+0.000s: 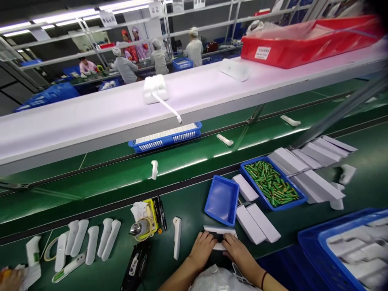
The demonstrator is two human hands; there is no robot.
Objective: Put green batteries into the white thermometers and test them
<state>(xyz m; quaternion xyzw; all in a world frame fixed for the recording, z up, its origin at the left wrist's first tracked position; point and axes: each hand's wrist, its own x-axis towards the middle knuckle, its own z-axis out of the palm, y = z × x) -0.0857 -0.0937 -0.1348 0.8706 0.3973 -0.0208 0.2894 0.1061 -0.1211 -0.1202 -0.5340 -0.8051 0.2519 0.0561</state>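
In the head view, my left hand and my right hand grip the two ends of a small white paper box low in the middle. Its raised flap stands along the far side, and part of the box is hidden under my fingers. A white handheld device casing lies left of my left hand. Just beyond my hands is a shallow blue tray with a bare bottom. Folded white boxes lie to the right of it.
A blue tray of green batteries and flat white cartons lie right. Blue crates stand front right. Several casings, a yellow tool tray and a co-worker's hand are left. A shelf hangs above the green belt.
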